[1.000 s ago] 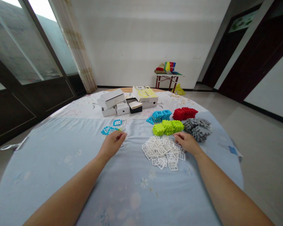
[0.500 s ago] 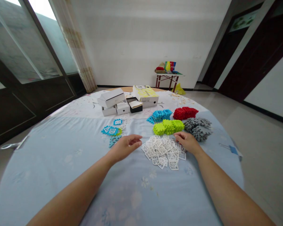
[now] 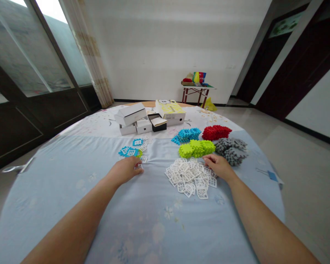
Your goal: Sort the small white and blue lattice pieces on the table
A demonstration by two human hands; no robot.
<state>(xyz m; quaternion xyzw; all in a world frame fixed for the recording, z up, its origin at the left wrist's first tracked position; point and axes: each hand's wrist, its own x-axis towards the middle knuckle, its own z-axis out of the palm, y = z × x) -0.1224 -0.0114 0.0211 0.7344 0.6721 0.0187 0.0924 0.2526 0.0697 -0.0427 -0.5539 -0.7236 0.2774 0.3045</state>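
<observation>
My left hand [image 3: 128, 169] is at the small group of pieces on the left, its fingers bent down around a white lattice piece [image 3: 139, 167] near the fingertips. Blue pieces [image 3: 124, 151] with white lattice pieces on them lie just beyond it. My right hand [image 3: 216, 164] rests at the right edge of a spread pile of white lattice pieces [image 3: 189, 174], fingers curled; what they hold, if anything, is too small to make out. Lime green pieces [image 3: 196, 148] stand in a row just behind the white pile, and grey pieces [image 3: 232, 150] lie beyond my right hand.
Further back are blue pieces [image 3: 189, 134] and red pieces [image 3: 216, 132]. White boxes [image 3: 130, 114], an open black box [image 3: 158, 123] and a yellow and white box [image 3: 170, 111] stand at the table's far side. A metal clip [image 3: 271, 176] grips the right edge.
My left hand has moved left, from beside the white pile to the small group, and now covers the teal piece there. My right hand has stayed in place.
</observation>
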